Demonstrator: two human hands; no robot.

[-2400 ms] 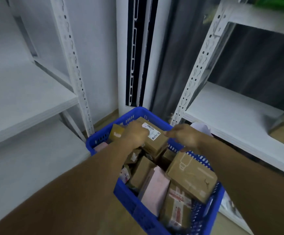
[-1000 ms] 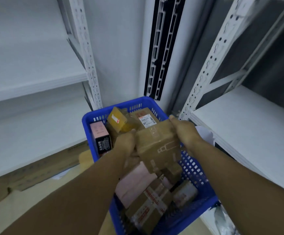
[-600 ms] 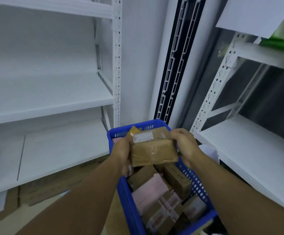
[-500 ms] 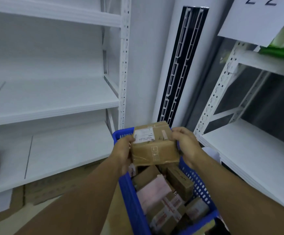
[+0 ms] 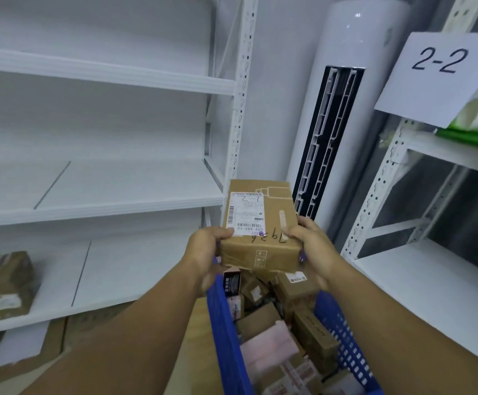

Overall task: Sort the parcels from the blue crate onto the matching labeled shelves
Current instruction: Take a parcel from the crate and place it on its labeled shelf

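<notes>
Our left hand (image 5: 203, 255) and right hand (image 5: 313, 246) now hold the brown parcel (image 5: 260, 232) higher than half a second ago, gripping its near corners above the blue crate (image 5: 223, 323). Its handwritten mark (image 5: 249, 199) seems upside down to us, so we risk misreading it and shelving it wrongly, perhaps under the 2-2 sign (image 5: 437, 72).

So I'm facing a white wall (image 5: 277, 81) with a tall AC tower (image 5: 354, 47) against it, white rack (image 5: 103, 74) on my left with cardboard (image 5: 95, 323) underneath, another rack (image 5: 380, 181) right, paper "2-2" sign (image 5: 437, 78) on it.
</notes>
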